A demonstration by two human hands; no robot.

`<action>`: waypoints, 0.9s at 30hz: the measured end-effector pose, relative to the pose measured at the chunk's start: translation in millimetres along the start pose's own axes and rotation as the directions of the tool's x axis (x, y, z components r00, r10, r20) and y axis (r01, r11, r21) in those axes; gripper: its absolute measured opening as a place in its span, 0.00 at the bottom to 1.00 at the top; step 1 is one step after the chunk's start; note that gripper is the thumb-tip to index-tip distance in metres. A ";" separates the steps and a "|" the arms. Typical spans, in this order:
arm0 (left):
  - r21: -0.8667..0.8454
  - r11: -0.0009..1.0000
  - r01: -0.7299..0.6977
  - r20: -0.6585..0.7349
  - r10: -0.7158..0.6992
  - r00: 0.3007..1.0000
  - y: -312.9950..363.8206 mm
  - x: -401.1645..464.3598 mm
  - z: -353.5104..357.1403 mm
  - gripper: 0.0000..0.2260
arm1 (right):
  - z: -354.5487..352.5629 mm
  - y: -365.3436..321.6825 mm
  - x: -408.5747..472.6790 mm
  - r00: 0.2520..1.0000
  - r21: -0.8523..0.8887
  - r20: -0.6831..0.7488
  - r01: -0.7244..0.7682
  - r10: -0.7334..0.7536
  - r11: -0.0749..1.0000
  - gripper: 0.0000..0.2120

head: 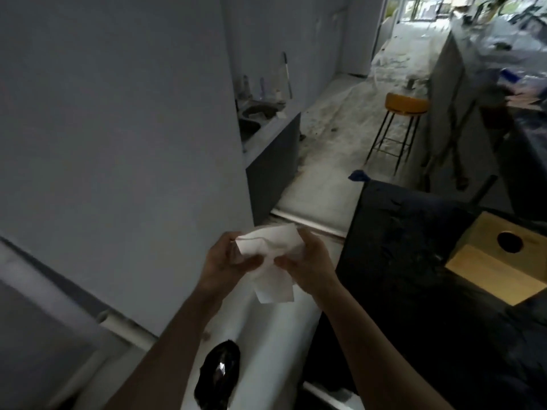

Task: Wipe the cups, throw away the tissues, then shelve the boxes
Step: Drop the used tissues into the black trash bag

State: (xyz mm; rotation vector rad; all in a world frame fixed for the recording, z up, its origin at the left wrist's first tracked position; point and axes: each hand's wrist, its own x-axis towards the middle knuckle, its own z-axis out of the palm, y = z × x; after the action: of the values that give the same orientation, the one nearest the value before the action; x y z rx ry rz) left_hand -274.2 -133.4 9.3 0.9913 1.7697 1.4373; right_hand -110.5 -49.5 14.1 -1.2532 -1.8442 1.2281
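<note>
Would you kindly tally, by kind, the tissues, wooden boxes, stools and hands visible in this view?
Tissue: 1
Wooden box: 1
Stool: 1
Hands: 2, left hand and right hand
Total: 5

Tissue (270, 257) held btwn left hand (226, 261) and right hand (307, 261), centre. Wall (118, 128) left. Box (500, 264) on table (414, 247), right. Stool (405, 105) behind table. Sink counter (272, 149) behind wall.

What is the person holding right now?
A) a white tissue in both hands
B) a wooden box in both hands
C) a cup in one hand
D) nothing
A: the left hand and right hand both pinch a crumpled white paper tissue between them.
</note>
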 end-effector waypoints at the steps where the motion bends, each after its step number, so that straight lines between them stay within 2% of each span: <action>1: 0.011 1.000 0.014 -0.017 -0.013 1.000 -4.7 -3.4 -5.9 0.19 | 5.3 -1.8 -2.2 1.000 -0.018 0.016 0.003 -0.003 1.000 0.23; 10: -0.012 0.995 0.094 -0.112 -0.095 0.989 -47.9 -28.4 -44.3 0.15 | 71.2 -4.0 -27.7 0.998 -0.034 0.045 -0.048 0.050 0.998 0.23; 15: -0.004 0.990 0.137 -0.128 -0.137 0.982 -90.4 -26.6 -66.1 0.15 | 121.7 23.0 -35.2 0.997 -0.022 0.036 -0.071 0.072 0.997 0.23; 22: 0.065 0.972 0.225 -0.056 -0.222 0.974 -213.2 -23.6 -99.8 0.16 | 211.7 107.2 -41.3 0.988 -0.087 0.071 -0.129 0.135 0.988 0.21; 27: 0.134 0.965 0.224 0.020 -0.228 0.973 -324.1 -15.7 -133.7 0.16 | 296.4 178.4 -48.3 0.984 -0.123 0.059 -0.162 0.170 0.979 0.22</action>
State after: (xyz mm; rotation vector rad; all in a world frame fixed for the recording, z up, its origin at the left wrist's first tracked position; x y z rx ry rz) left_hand -430.1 -250.6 -282.3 0.8421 1.9036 1.1681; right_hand -273.1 -178.0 -267.1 -1.4721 -1.9177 1.2798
